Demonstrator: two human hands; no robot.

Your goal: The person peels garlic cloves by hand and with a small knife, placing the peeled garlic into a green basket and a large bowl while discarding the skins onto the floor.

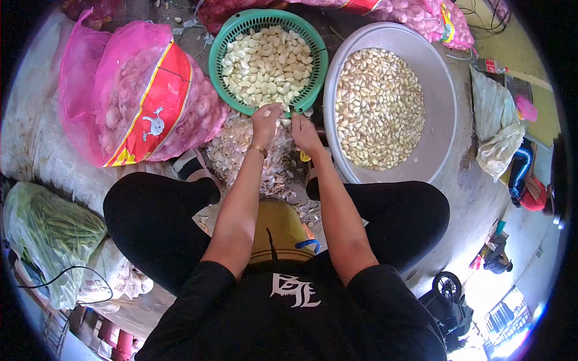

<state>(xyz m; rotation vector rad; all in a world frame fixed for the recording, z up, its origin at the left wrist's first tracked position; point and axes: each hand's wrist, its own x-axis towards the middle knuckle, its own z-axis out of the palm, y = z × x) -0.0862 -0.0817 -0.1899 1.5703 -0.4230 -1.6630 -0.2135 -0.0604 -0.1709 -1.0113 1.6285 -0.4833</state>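
Observation:
Both hands meet at the near rim of a green basket [215, 63] of pale, peeled garlic cloves [268, 63]. My left hand [266, 123] is closed, its fingertips over the rim; what it may hold is too small to make out. Close beside it, my right hand [306, 133] is closed, with a small yellow thing [304, 156] showing under its palm. Below both hands lies a heap of garlic skins [241, 150]. To the right, a large pale basin [442, 102] holds unpeeled cloves [376, 108].
A pink mesh sack of garlic [192, 114] stands at the left. Green vegetables in a clear bag [57, 231] lie lower left. More pink sacks [415, 21] are at the top. A motorcycle [448, 307] and other people [500, 256] are at the right.

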